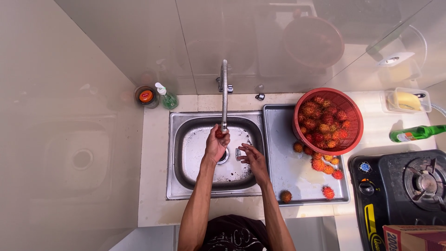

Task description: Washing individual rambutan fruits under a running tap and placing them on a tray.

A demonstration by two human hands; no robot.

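1. My left hand [216, 146] closes its fingers around a small red spiky rambutan [219, 134], holding it right under the tip of the long steel gooseneck tap [224, 95].
2. My right hand [252, 158] hangs loosely spread above the stainless steel sink basin [195, 153], holding nothing.
3. A round red plastic basket [354, 124] of rambutans leans on the steel draining board [290, 169], with several fruits spilled beside it.

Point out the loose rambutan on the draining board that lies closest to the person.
The brownish rambutan at the draining board's front edge, alone, duller than the red ones beside the basket.
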